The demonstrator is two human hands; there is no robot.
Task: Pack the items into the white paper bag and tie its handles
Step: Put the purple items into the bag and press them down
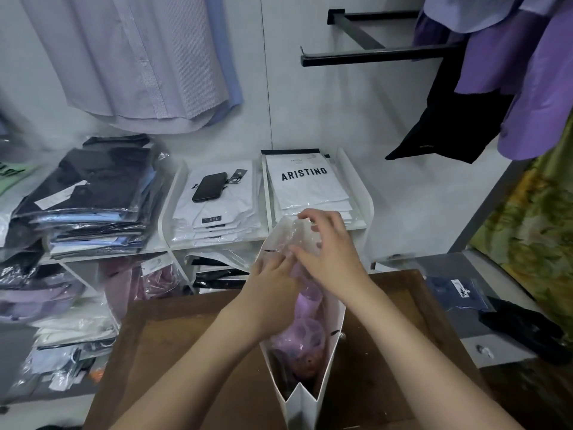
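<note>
A white paper bag (302, 405) stands open on a dark wooden table (173, 352), its mouth facing me. A purple garment in a clear plastic wrapper (307, 327) sticks up out of the bag, its lower part inside. My left hand (273, 287) presses against the wrapper's left side with its fingers laid along the plastic. My right hand (328, 252) pinches the crinkled top of the wrapper from the right. The bag's handles are hidden apart from a small dark cord end at the right rim.
White shelves (369, 212) behind the table hold stacks of packaged shirts, with a black phone (209, 187) lying on the middle stack. Shirts hang on the wall above. A dark packaged item (459, 293) lies on a grey ledge to the right.
</note>
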